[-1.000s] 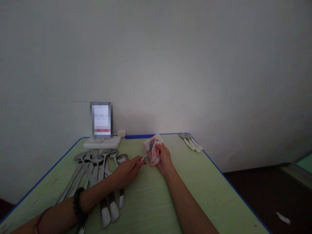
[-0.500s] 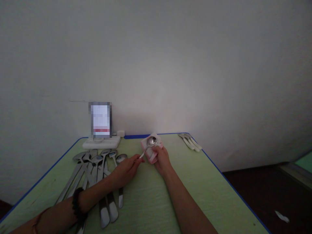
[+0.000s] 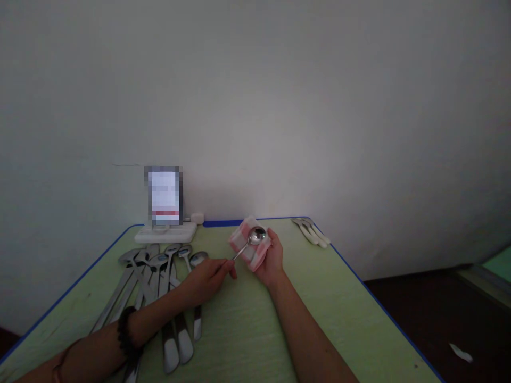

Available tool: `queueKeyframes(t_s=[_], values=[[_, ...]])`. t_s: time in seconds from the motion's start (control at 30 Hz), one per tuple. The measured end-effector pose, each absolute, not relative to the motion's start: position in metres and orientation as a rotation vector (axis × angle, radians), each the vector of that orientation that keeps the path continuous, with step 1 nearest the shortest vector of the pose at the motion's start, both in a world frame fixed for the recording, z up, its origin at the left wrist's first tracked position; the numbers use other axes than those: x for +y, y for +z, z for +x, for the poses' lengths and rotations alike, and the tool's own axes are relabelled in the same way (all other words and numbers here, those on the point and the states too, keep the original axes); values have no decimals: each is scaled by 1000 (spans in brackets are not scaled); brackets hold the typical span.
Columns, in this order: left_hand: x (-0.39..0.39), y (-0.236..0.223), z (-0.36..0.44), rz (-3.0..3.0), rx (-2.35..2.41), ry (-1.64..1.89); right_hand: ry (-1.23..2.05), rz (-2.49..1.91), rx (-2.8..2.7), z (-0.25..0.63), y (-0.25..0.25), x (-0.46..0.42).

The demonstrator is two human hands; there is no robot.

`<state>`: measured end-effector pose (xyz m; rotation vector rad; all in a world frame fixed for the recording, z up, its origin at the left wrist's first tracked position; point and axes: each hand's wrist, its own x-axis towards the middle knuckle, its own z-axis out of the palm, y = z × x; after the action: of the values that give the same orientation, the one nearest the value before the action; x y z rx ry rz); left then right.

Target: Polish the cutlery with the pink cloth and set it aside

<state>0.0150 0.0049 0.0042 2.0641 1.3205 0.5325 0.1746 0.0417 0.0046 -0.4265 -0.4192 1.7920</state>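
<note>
I pinch the end of a spoon (image 3: pixel 256 235) with my left hand (image 3: pixel 211 277), finger and thumb pressed together. The handle points between 7 and 8 o'clock from its round end. That end is a small bowl facing up, with a bright shine and a dark patch in it. It is over a pink and white cloth (image 3: pixel 240 234); I can't tell if they touch. My right hand (image 3: pixel 273 261) curls round the cloth from below; most fingers are hidden, so I can't tell how tight. From the spoon, a metal pile (image 3: pixel 164 277) with more spoons lies around 8 o'clock on the green table (image 3: pixel 247 335), white-handled things (image 3: pixel 310 238) at 3, a lit screen (image 3: pixel 164 191) at 10.
</note>
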Motion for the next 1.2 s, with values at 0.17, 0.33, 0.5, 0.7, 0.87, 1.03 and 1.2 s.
queueKeyframes(t_s=[0.17,0.33,0.5,0.7,0.87,1.03,1.2], values=[[4,6,15,2084,1310,516,1699,-365,-300,182,3,46],[5,6,15,2102,1297,528,1624,-419,-275,188,4,47],[7,4,15,2082,1347,559,1650,-458,-337,178,6,44],[8,1,16,2053,1382,626,1663,-471,-448,177,0,48],[10,0,15,2055,1399,641,1577,-480,-392,185,-6,55],[10,-1,15,1961,1412,660,1712,-518,-450,176,-7,50],[9,2,16,1955,1436,643,1721,-579,-504,173,-11,50]])
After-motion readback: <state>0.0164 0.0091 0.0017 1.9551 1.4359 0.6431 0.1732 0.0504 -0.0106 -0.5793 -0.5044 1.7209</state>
